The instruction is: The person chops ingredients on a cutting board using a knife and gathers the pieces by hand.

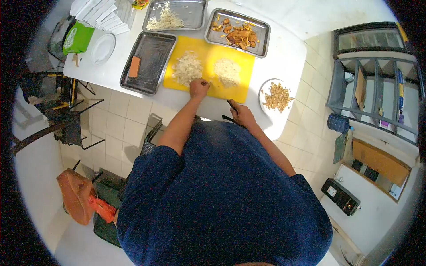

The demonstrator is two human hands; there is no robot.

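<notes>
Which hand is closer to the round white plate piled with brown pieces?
Right. The right hand, gripping a thin black object, is just left of the plate; the left hand is farther left, by the yellow cutting board's near edge.

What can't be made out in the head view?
- Head view: what, if anything, the left hand holds; its curled fingers hide it.
- Head view: full shape of the dark tool; the right hand covers part.
- Head view: print on the green packet; too small.
- Head view: rest of the colourful packet; cut off by top edge.

Dark navy short-sleeved top (226,190), plain and loose, sleeves ending near elbows, bare forearms
</notes>
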